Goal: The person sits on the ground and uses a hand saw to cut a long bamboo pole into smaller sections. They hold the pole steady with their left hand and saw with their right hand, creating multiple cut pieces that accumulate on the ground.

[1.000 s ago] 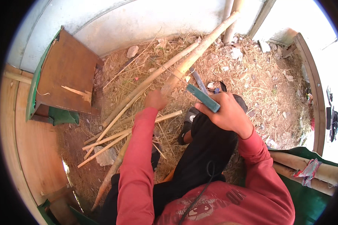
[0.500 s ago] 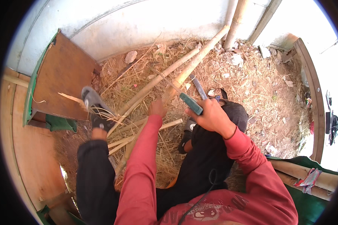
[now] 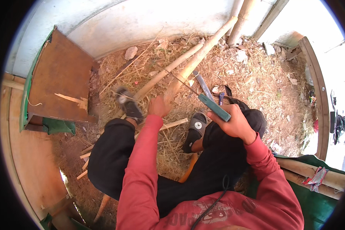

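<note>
The fingers [image 3: 217, 122] of my right hand [image 3: 235, 124] are wrapping around the handle of a green-handled tool [image 3: 214, 107], pressing together on it, while its thin blade is pointing up and to the left, crossing over the thick bamboo pole [image 3: 193, 66]; I cannot tell whether the blade is touching the bamboo. My left hand [image 3: 159, 106] is gripping that pole near its lower end, the fingers curling over it, though part of their hold is hiding from view. The thick bamboo pole is slanting away from me between my feet, its far end lying close to an upright pole [image 3: 240, 26] near the white wall [image 3: 142, 25]. A thinner bamboo pole [image 3: 163, 76] is running alongside on the left, and my left foot [image 3: 129, 104], blurring in its dark sandal, is covering part of it. My right foot [image 3: 196, 130] is resting on the straw-strewn ground [image 3: 264, 96], and just beyond it a long gray flat piece [image 3: 204, 86] is lying to the right of the thick pole. A pale split stick [image 3: 176, 124] is showing beside my left wrist, and a brown wooden box [image 3: 63, 74] is standing well apart on the left.
</note>
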Motion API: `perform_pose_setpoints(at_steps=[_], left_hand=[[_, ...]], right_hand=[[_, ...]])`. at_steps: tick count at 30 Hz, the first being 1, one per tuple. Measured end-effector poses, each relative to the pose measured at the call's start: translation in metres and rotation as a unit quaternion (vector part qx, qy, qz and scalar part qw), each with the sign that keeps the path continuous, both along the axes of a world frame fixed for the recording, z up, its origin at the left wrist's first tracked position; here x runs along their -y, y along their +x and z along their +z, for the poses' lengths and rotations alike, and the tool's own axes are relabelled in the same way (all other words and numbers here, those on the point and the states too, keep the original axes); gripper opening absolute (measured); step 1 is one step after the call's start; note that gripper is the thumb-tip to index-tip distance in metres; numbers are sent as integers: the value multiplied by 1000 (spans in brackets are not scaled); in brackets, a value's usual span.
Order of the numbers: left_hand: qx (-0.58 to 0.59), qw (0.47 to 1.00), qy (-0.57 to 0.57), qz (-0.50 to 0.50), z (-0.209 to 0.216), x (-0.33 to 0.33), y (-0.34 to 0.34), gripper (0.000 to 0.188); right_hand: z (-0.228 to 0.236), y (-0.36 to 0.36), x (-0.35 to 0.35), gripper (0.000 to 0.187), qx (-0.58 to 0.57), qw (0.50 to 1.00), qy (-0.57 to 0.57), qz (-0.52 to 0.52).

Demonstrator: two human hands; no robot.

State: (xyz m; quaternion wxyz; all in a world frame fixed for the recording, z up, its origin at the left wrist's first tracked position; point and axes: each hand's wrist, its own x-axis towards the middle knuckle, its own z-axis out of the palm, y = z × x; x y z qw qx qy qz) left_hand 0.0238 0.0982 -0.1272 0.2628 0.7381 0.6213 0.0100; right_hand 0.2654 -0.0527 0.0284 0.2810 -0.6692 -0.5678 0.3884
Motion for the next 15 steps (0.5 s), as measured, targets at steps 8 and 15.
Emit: perform_pose_setpoints(at_steps=[8,15], left_hand=[[3,1000,5,-4,30,6,-5,40],[11,999,38,-21,21,16,-2,34]], right_hand=[[21,-7,19,34,20,999,24,9],[24,-4,41,26,21,998,55,-9]])
